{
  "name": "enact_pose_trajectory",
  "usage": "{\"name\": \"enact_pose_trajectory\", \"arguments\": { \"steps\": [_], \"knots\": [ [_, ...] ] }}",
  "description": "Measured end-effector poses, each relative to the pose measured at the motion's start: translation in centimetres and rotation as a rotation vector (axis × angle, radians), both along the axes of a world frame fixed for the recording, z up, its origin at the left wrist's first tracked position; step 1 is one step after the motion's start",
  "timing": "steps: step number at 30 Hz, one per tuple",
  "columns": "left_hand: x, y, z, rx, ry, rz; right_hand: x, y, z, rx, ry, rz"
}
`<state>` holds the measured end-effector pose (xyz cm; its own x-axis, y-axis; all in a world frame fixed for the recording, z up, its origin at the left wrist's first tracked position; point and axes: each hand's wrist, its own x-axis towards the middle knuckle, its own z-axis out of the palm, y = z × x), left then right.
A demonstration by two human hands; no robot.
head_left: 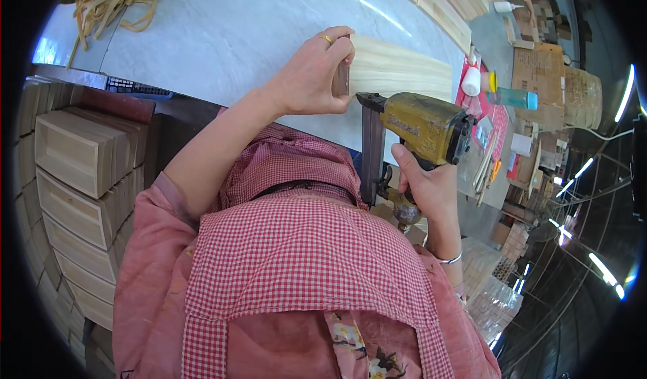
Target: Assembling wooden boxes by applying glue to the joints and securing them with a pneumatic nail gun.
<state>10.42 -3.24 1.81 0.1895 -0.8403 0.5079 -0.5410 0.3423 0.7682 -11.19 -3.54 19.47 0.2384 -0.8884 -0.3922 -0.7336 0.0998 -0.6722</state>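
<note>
My left hand (317,72) grips a dark brown wooden strip (343,75) and holds it against the near end of a pale wooden board (401,69). Fingers wrap over the strip's far end, while the thumb presses at its lower end. My right hand (431,187) is wrapped round the handle of a worn yellow nail gun (421,126) with a dark magazine. Its nose is beside the strip's lower end, close to my left thumb; whether it touches the wood I cannot tell. Part of the grip is hidden behind my right fingers.
A pale marbled table (222,35) lies beneath the work. Tan straps (114,1) are heaped at its far left, and long boards (445,1) at its far right. Wooden drawer-like boxes (71,146) are stacked at left. A white bottle (470,81) and a blue-capped bottle (515,98) are at right.
</note>
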Motion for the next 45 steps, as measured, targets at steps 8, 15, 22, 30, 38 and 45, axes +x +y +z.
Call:
{"name": "enact_pose_trajectory", "arguments": {
  "steps": [8,15,22,30,38,45],
  "knots": [
    [-0.3,0.2,-0.2,0.007,0.006,0.040,0.6,-0.5,0.5,-0.062,-0.004,0.070],
    [-1.0,0.7,-1.0,0.016,0.099,0.072,2.6,-2.4,2.1,-0.021,0.118,0.086],
    [-0.9,0.8,-1.1,0.036,0.154,0.069,3.2,-4.3,1.2,-0.134,0.068,0.278],
    [-0.9,0.9,-1.2,0.048,0.166,0.069,3.8,-4.9,1.7,-0.093,0.101,0.292],
    [-1.3,3.0,0.1,-0.007,0.164,0.243,4.6,-6.0,2.5,-0.097,0.177,0.362],
    [-2.2,4.6,-0.5,-0.055,0.133,0.418,6.0,-9.0,3.1,-0.146,0.216,0.371]
  ]
}}
